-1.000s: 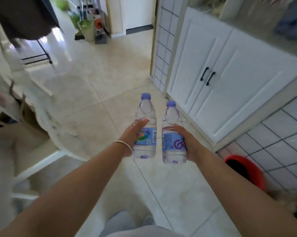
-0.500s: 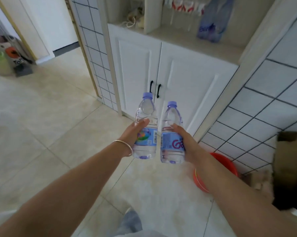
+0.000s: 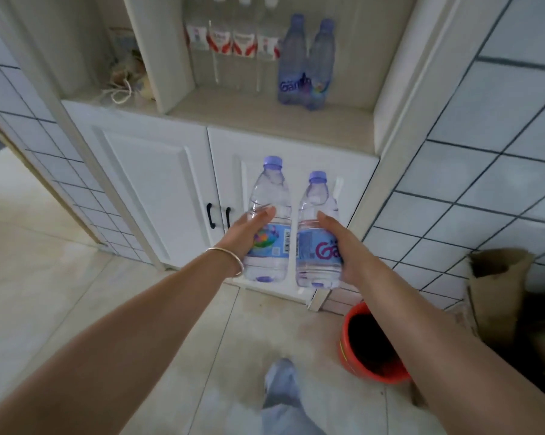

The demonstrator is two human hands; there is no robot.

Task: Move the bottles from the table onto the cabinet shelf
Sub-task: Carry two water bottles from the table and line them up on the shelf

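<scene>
My left hand (image 3: 249, 235) grips a clear water bottle (image 3: 269, 196) with a purple cap and blue label, held upright. My right hand (image 3: 343, 246) grips a second, similar bottle (image 3: 316, 215) beside it. Both bottles hang in front of the white cabinet doors, below the open cabinet shelf (image 3: 264, 117). On that shelf stand two purple-tinted bottles (image 3: 305, 64) at the right and several clear bottles with red-and-white labels (image 3: 233, 48) behind them.
A red bucket (image 3: 352, 365) stands on the floor at the lower right, next to a brown paper bag (image 3: 497, 296). The left shelf compartment holds a bundle with cord (image 3: 123, 86). Tiled walls flank the cabinet. My leg (image 3: 280, 390) shows below.
The view has swung from the floor and table side to face the cabinet straight on, and I have come closer. Both hands keep the same hold on their bottles.
</scene>
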